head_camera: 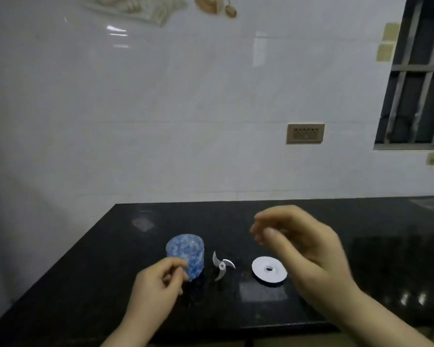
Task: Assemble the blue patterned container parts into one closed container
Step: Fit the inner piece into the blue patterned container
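Looking down at the black countertop (85,284), we see the assembly has not yet begun: all three parts lie separate. The blue patterned cup (186,254) stands upright, open end up, towards the left. Just to its right stands the three-bladed rotor (222,265), apart from the cup. Further right, the white lid (269,271) lies flat, its centre hole showing, well apart from the cup.

We judge that everything remains to be done: presumably the rotor goes into the cup and the lid closes over it.

Our left hand (158,284) sits just in front of the cup, fingers loosely curled and holding nothing; it overlaps the cup's lower edge in view, though we cannot tell whether it touches. Our right hand (298,244) hovers above the counter, over and slightly behind the lid, fingers loosely bent and empty, thumb and fingertips not closed on anything. The rotor stands between the two hands, untouched by either.
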